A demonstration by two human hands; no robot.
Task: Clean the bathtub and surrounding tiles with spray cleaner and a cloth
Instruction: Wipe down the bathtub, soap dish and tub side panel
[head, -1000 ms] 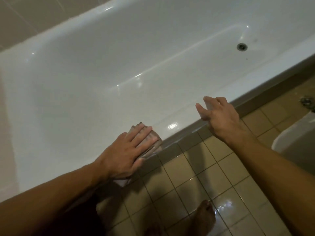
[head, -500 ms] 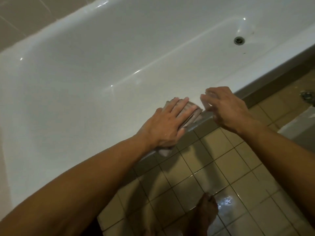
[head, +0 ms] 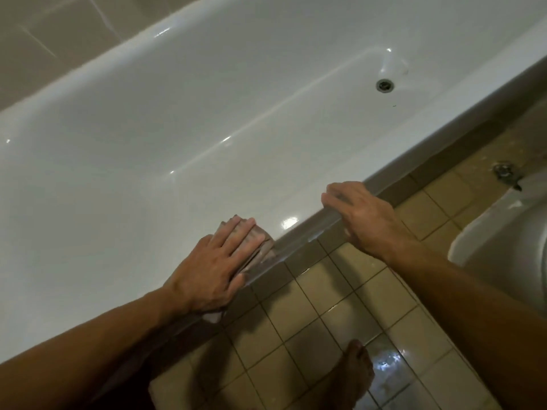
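A white bathtub (head: 207, 113) fills the upper part of the view, its near rim running diagonally from lower left to upper right. My left hand (head: 216, 267) lies flat with straight fingers on a folded grey-brown cloth (head: 265, 247) and presses it onto the near rim. Only the cloth's edges show around the fingers and below the wrist. My right hand (head: 364, 217) rests on the same rim further right, its fingers curled over the edge. No spray cleaner is in view.
The tub drain (head: 384, 84) sits at the far right of the tub floor. Beige floor tiles (head: 340, 297) lie below the rim, wet near my bare foot (head: 352, 377). A white fixture (head: 503, 232) stands at the right. Beige wall tiles (head: 59, 34) back the tub.
My left hand slid the cloth rightwards along the rim towards my right hand, and it now sits a little further back to the left. My right hand settled onto the rim edge.
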